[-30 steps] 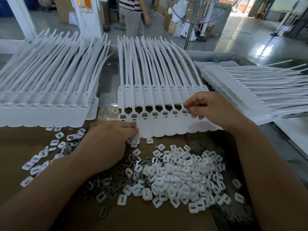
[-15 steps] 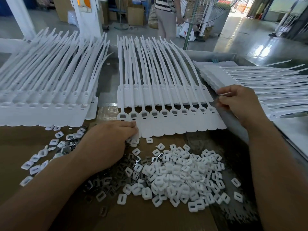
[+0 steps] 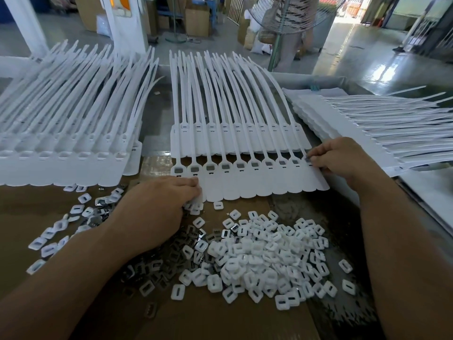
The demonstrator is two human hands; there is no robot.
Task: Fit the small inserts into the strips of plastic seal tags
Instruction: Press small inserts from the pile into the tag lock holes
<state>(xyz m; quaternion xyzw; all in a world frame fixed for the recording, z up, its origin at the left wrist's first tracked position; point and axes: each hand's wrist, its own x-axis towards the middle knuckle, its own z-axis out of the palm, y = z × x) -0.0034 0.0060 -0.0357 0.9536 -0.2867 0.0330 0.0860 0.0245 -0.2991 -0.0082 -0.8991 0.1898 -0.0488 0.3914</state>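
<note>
The right hand point(image 3: 343, 159) has thumb and fingertips drawn into a narrow pinch on what looks like a small dark insert point(image 3: 307, 158), held at the last socket on the right end of the front strip of seal tags point(image 3: 257, 185). The sockets to its left each show a grey fill, so this strip is probably nearly done. The left hand point(image 3: 157, 209) lies with fingers flat, pressing the strip's left corner down onto the cardboard point(image 3: 220, 320). Nearer the person lies the heap of loose inserts point(image 3: 264, 253), with dark metal pieces point(image 3: 171, 251) beside it. The next move likely calls for a firm, square press to seat the piece, then a fresh strip from the side stack point(image 3: 380, 133).
</note>
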